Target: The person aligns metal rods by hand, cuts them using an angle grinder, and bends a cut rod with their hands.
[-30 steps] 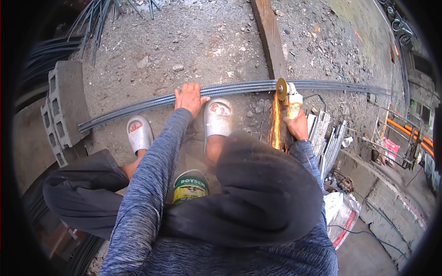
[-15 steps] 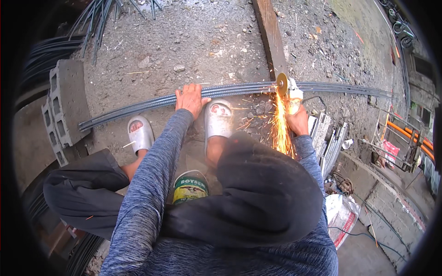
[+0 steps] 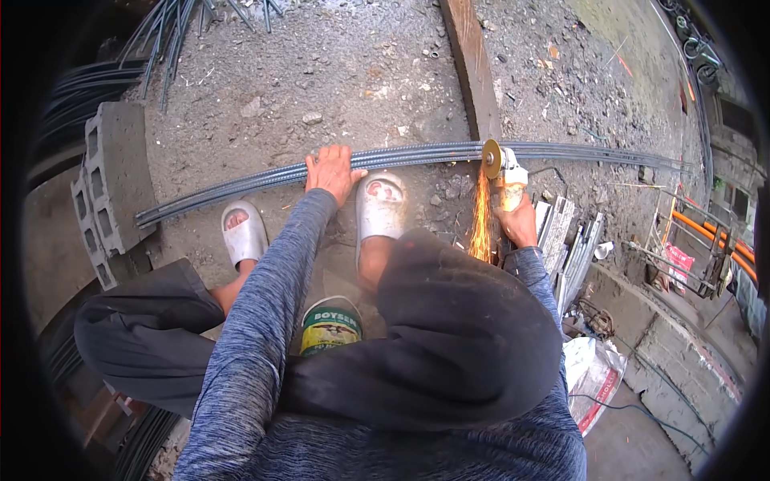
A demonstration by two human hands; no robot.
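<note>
A bundle of long ribbed steel rebars (image 3: pixel 421 153) runs across in front of my feet. My left hand (image 3: pixel 329 174) grips the bundle left of the middle, fingers over the bars. My right hand (image 3: pixel 519 220) is closed around the body of an angle grinder (image 3: pixel 510 178). Its round cutting disc (image 3: pixel 491 159) stands on edge at the bars, near the end of a wooden beam (image 3: pixel 472 80). Orange sparks (image 3: pixel 480 224) stream down from the disc toward me. Whether the disc still touches the bars I cannot tell.
Hollow concrete blocks (image 3: pixel 122 172) stand by the bundle's left end. A green and yellow can (image 3: pixel 330 325) sits between my legs. Metal channel pieces (image 3: pixel 576 256) and a white sack (image 3: pixel 595 377) lie at right. More rebars (image 3: pixel 170 40) lie far left. My sandalled foot (image 3: pixel 381 204) is beside the bundle.
The grinder and my right hand have come slightly down toward me. The spark stream has grown narrower and shorter. My left hand stays on the bars.
</note>
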